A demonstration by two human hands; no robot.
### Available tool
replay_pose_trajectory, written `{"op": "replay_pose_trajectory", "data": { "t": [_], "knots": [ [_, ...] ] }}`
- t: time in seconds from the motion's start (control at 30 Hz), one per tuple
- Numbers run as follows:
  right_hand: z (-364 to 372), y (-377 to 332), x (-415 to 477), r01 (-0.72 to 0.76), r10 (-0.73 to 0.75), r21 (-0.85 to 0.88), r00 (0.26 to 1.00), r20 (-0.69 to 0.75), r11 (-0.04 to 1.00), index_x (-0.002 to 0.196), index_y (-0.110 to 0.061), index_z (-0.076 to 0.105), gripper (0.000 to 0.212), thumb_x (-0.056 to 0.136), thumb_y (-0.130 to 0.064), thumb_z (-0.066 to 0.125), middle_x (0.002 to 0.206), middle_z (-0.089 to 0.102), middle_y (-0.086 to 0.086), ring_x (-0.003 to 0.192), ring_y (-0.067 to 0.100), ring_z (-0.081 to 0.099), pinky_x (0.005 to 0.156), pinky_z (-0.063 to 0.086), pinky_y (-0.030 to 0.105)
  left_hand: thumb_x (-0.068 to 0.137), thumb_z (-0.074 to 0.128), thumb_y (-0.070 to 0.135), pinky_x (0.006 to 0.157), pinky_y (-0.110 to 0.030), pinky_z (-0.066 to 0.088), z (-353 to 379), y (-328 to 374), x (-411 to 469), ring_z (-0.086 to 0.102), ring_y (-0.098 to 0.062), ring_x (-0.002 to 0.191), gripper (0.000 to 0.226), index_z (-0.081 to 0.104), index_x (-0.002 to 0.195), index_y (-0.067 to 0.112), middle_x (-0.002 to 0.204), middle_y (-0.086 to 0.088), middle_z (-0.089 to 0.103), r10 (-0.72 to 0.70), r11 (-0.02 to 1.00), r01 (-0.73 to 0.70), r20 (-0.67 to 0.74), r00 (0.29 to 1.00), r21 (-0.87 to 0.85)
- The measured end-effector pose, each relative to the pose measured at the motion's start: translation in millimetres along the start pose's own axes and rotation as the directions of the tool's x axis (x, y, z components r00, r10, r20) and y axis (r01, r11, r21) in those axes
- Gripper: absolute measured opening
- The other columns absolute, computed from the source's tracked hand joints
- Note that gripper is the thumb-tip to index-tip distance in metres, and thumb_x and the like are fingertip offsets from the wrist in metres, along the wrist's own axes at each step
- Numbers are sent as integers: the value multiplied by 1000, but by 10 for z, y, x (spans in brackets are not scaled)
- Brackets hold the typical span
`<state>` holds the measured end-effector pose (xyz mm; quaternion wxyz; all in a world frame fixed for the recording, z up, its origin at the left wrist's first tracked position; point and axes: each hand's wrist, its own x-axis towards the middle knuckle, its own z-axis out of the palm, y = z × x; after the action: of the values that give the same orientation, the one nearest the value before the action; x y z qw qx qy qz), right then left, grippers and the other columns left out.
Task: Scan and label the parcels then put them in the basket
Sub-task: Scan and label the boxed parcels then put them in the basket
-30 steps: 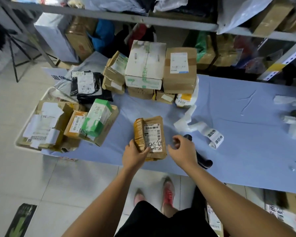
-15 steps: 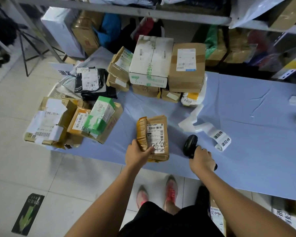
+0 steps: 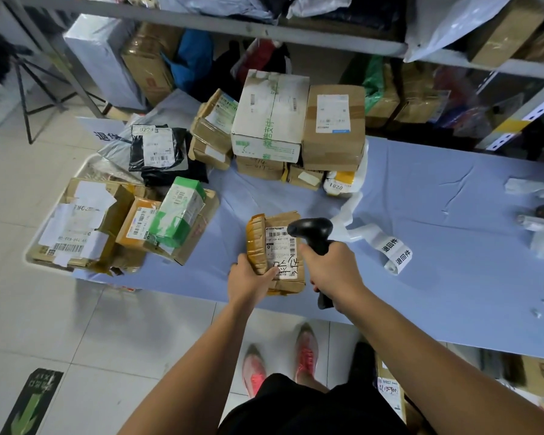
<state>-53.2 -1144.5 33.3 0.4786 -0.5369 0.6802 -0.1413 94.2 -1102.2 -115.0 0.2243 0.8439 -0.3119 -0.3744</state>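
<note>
Currently scanning: left hand (image 3: 251,279) grips parcel (image 3: 277,252), right hand (image 3: 333,268) clamps scanner (image 3: 311,232) over barcode. Next probably label (image 3: 393,251), then basket (image 3: 33,251).

A blue-covered table (image 3: 453,215) carries stacked cardboard parcels (image 3: 330,146) and a curling label strip (image 3: 393,250).
</note>
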Motion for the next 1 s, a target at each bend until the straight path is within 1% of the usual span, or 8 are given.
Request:
{"op": "replay_pose_trajectory", "data": {
  "t": [0.1, 0.2, 0.4, 0.6, 0.73, 0.83, 0.9, 1.0],
  "knots": [
    [-12, -25, -108, -14, 14, -1, 1000, -5, 1000, 79, -7, 60, 34, 92, -39, 58, 64, 61, 7, 49, 21, 58, 52, 47, 29, 66, 76, 62, 86, -43, 55, 7, -39, -2, 59, -21, 98, 61, 48, 106, 25, 104, 1, 59, 10, 999, -10, -7, 1000, -30],
    [-29, -32, -185, -12, 12, 5, 1000, -13, 1000, 78, -7, 59, 35, 93, -39, 58, 64, 60, 6, 46, 19, 57, 50, 46, 29, 67, 77, 62, 83, -43, 57, 6, -47, -11, 61, -19, 94, 59, 49, 106, 26, 102, 2, 60, 7, 999, -7, -5, 1000, -47],
    [-53, -47, -266, -1, 2, 29, 999, -32, 1000, 74, -10, 55, 34, 93, -39, 57, 62, 58, 5, 44, 19, 55, 50, 44, 28, 68, 78, 60, 84, -42, 56, -14, -28, -38, 60, -19, 94, 58, 50, 106, 26, 102, 2, 60, 2, 999, -2, -7, 1000, -32],
    [-82, -57, -358, 22, -21, 26, 999, -40, 999, 73, -10, 56, 36, 95, -39, 57, 60, 59, 6, 44, 18, 55, 49, 45, 26, 69, 77, 61, 83, -42, 58, -31, -13, -79, 60, -17, 94, 58, 51, 108, 27, 101, 4, 60, -1, 999, 1, 2, 1000, -41],
    [-131, -91, -418, 34, -33, 24, 998, -56, 999, 73, -11, 56, 36, 94, -41, 57, 63, 60, 6, 50, 20, 57, 51, 48, 30, 67, 77, 60, 83, -42, 58, -41, -12, -94, 61, -17, 93, 58, 53, 108, 27, 100, 5, 61, 0, 998, 0, 2, 1000, -70],
    [-175, -93, -428, 45, -43, 19, 997, -63, 999, 74, -11, 56, 35, 92, -41, 58, 65, 60, 7, 56, 23, 59, 62, 56, 40, 71, 78, 56, 82, -40, 57, -58, 11, -127, 61, -16, 93, 53, 53, 107, 27, 101, 4, 61, 8, 996, -7, 4, 1000, -88],
    [-204, -79, -416, 48, -46, 22, 996, -72, 999, 74, -11, 56, 36, 91, -43, 59, 64, 60, 6, 58, 24, 59, 65, 56, 42, 72, 78, 56, 83, -41, 57, -67, 8, -137, 60, -16, 95, 51, 53, 106, 28, 101, 5, 61, 9, 996, -9, 8, 1000, -93],
    [-231, -5, -353, 46, -44, 19, 996, -78, 999, 75, -12, 55, 33, 89, -42, 59, 62, 57, 3, 56, 21, 56, 53, 50, 35, 69, 77, 60, 84, -43, 57, -95, -2, -148, 61, -16, 95, 54, 54, 107, 29, 102, 6, 62, 3, 995, -2, 16, 1000, -96]
  ]
}}
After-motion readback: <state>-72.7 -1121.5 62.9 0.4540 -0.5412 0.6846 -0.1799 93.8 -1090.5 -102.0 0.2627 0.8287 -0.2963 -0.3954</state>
